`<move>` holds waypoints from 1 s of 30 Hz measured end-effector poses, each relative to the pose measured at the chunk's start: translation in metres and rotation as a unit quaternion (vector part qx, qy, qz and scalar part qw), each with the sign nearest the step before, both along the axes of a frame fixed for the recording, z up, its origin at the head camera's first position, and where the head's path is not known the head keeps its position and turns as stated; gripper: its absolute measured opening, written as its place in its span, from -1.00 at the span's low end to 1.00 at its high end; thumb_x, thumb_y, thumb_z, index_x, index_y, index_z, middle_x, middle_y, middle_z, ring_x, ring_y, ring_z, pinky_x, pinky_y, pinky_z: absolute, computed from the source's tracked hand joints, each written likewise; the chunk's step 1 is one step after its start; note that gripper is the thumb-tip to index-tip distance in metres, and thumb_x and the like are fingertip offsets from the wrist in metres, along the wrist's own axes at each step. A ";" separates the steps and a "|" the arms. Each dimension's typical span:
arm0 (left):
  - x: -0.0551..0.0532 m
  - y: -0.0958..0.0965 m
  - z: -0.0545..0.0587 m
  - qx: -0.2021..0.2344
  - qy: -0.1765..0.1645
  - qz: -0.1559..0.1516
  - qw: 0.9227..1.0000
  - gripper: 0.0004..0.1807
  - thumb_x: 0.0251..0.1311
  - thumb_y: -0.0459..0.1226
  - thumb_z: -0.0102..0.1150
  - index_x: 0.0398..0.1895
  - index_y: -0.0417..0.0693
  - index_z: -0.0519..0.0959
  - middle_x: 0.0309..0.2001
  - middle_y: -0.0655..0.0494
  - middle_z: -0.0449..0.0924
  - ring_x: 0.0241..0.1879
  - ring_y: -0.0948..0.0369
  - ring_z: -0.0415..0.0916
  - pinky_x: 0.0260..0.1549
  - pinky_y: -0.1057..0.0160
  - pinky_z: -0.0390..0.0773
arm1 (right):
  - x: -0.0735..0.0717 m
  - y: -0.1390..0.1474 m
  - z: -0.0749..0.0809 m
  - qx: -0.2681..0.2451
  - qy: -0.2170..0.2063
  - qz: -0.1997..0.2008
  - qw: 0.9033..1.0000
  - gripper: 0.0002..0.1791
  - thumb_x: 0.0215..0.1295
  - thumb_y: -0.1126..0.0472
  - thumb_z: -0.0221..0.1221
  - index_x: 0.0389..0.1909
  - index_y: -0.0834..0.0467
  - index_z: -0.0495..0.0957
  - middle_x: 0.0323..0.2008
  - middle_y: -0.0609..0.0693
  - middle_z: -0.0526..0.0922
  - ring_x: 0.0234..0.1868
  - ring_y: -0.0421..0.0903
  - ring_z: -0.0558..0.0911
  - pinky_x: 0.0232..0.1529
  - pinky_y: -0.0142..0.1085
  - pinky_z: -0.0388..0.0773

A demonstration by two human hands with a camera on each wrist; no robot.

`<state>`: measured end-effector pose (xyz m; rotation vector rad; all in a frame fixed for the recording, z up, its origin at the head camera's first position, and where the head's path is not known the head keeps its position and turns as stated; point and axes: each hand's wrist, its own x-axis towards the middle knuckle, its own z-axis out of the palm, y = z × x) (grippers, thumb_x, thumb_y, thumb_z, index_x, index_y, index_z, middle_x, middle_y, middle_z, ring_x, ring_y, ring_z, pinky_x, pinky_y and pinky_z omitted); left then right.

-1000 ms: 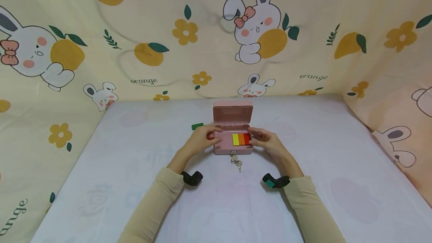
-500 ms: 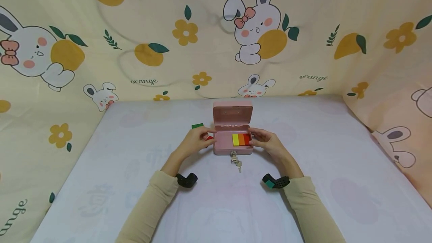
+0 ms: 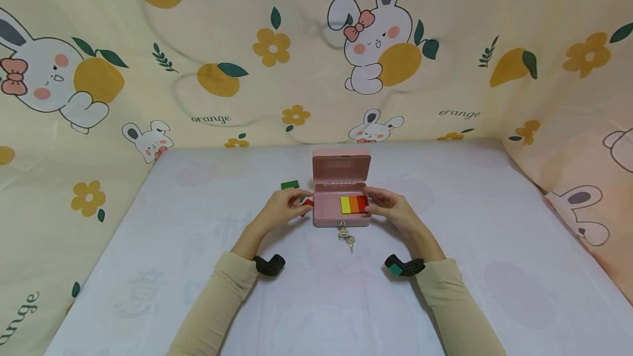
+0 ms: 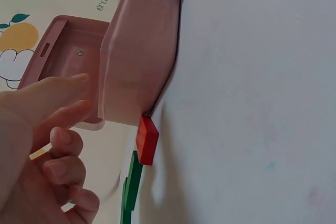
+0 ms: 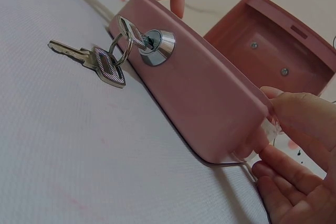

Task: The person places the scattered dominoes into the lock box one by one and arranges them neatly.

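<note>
A pink cash box (image 3: pixel 323 222) stands with its lid up near the back of the table. Inside, at its right end, lies a row of yellow, orange and red blocks (image 3: pixel 353 205). My right hand (image 3: pixel 395 210) holds the box's right wall, thumb over the rim and fingers along the side. Just off the box's left side hovers my left hand (image 3: pixel 277 211), thumb and index finger pointing toward it, other fingers loosely bent, holding nothing. Below that hand, a red block (image 4: pixel 147 140) lies beside the box's corner, with green blocks (image 4: pixel 133 181) behind it.
From the lock (image 5: pixel 159 48) on the box's front hang keys (image 5: pixel 107 69) on a ring, one key inserted. A white cloth (image 3: pixel 316 301) covers the table. A printed curtain (image 3: pixel 277 87) with rabbits and oranges rises behind it.
My left hand has drawn back leftward from over the box's left edge, and more of the red block beneath its fingers shows. The right hand and the box have stayed in place.
</note>
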<state>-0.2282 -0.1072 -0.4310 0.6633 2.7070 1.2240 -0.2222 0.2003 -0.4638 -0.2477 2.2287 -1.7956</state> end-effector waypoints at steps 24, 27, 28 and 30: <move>-0.011 -0.013 -0.015 -0.049 -0.049 -0.036 0.997 -0.53 0.12 -0.25 0.33 0.12 -0.15 0.55 -0.52 0.19 0.28 -0.45 0.29 0.23 -0.41 0.38 0.24 | 0.000 0.001 -0.001 0.000 0.011 0.004 1.000 -0.36 0.26 0.27 0.22 0.35 0.28 0.29 0.41 0.26 0.27 0.47 0.18 0.22 0.39 -0.15 0.15; -0.012 -0.014 -0.016 -0.047 -0.060 -0.039 0.996 -0.51 0.11 -0.26 0.33 0.14 -0.16 0.53 -0.51 0.18 0.27 -0.44 0.28 0.23 -0.39 0.38 0.24 | 0.000 0.000 -0.001 0.003 0.012 0.003 1.000 -0.36 0.27 0.27 0.22 0.35 0.28 0.29 0.41 0.26 0.27 0.47 0.18 0.22 0.39 -0.14 0.14; -0.013 -0.014 -0.015 -0.046 -0.063 -0.040 0.996 -0.51 0.10 -0.26 0.34 0.14 -0.16 0.53 -0.51 0.18 0.27 -0.44 0.28 0.24 -0.38 0.38 0.25 | 0.000 0.000 -0.001 0.004 0.013 0.003 1.000 -0.36 0.27 0.27 0.22 0.35 0.28 0.29 0.41 0.26 0.28 0.47 0.18 0.22 0.39 -0.14 0.14; -0.013 -0.014 -0.015 -0.043 -0.066 -0.043 0.996 -0.49 0.09 -0.27 0.35 0.15 -0.17 0.52 -0.51 0.17 0.27 -0.43 0.28 0.24 -0.38 0.38 0.25 | 0.000 0.000 -0.001 0.005 0.015 0.002 1.000 -0.36 0.27 0.27 0.22 0.35 0.28 0.29 0.41 0.26 0.28 0.47 0.18 0.22 0.39 -0.14 0.14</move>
